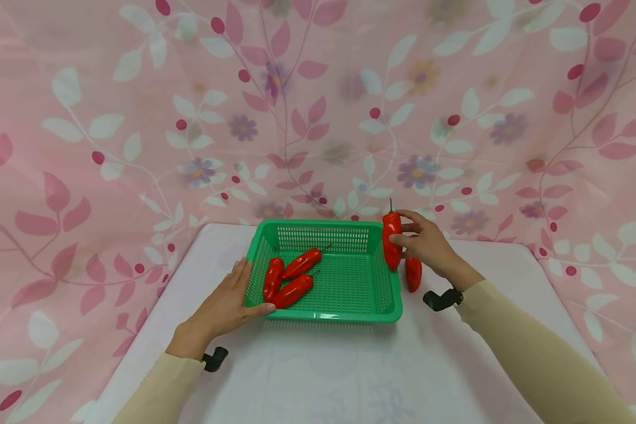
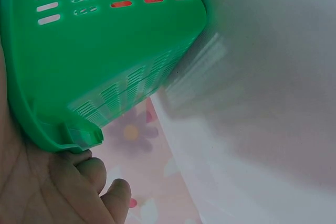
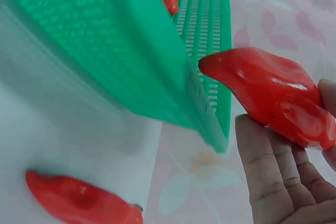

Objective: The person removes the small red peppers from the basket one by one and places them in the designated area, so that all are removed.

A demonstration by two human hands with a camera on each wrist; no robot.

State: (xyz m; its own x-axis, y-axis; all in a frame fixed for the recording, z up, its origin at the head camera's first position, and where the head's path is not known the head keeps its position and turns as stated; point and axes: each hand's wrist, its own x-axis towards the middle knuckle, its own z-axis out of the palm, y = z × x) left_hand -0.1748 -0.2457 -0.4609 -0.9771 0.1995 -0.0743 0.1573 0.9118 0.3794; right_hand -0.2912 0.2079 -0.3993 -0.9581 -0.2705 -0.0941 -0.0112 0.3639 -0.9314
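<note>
A green plastic basket (image 1: 318,317) with slotted walls stands on the white table, three red peppers (image 1: 302,262) lying in its left part. My left hand (image 1: 225,303) rests against the basket's left side, fingers along the outer wall and thumb over the front rim corner. Above the basket's right rim, my right hand (image 1: 426,244) pinches a red pepper (image 1: 392,238) between thumb and fingers, stem up. In the right wrist view this pepper (image 3: 273,95) points its tip toward the basket's inside. Another red pepper (image 1: 413,275) lies on the table just outside the right wall.
The white-covered table (image 1: 318,377) reaches toward me in front of the basket. Behind it hangs a pink floral cloth (image 1: 318,118), which also shows at both sides. Small black devices (image 1: 441,300) are strapped at both wrists.
</note>
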